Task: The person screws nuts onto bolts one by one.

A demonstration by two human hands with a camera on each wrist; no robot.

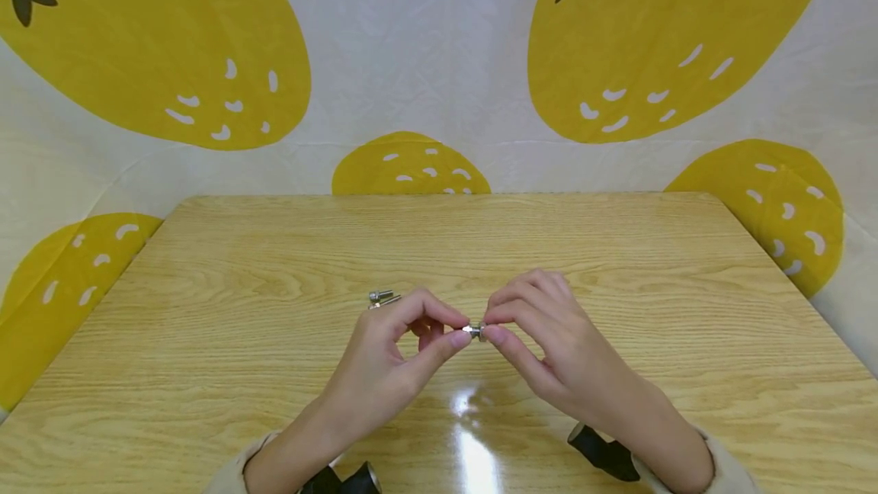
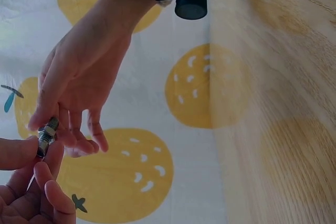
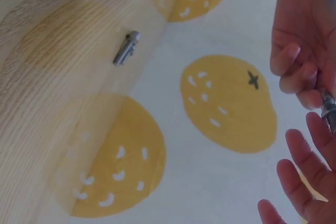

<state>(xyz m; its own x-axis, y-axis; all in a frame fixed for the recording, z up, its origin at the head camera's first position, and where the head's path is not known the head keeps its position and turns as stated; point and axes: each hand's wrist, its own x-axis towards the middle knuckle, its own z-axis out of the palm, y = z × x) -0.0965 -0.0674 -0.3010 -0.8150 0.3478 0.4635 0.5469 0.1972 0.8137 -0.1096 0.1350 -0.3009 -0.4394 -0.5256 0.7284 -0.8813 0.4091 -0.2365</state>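
Observation:
Above the table's middle, a small metal bolt (image 1: 472, 332) with a nut (image 2: 50, 129) on its threads lies between both hands. My left hand (image 1: 394, 364) pinches the bolt's left end with thumb and index finger, its other fingers curled behind. From the right, the thumb and index finger of my right hand (image 1: 559, 345) pinch the nut end, the other fingers loosely bent. The left wrist view shows thread between the two grips; fingertips partly hide both ends. Two more metal bolts (image 3: 126, 49) lie side by side on the table, just beyond the left hand in the head view.
The wood-grain table (image 1: 274, 250) runs back to a white cloth (image 1: 411, 44) printed with large yellow fruit. A glare spot (image 1: 475, 456) shines on the tabletop between the forearms. Each wrist carries a black camera mount (image 1: 604, 452).

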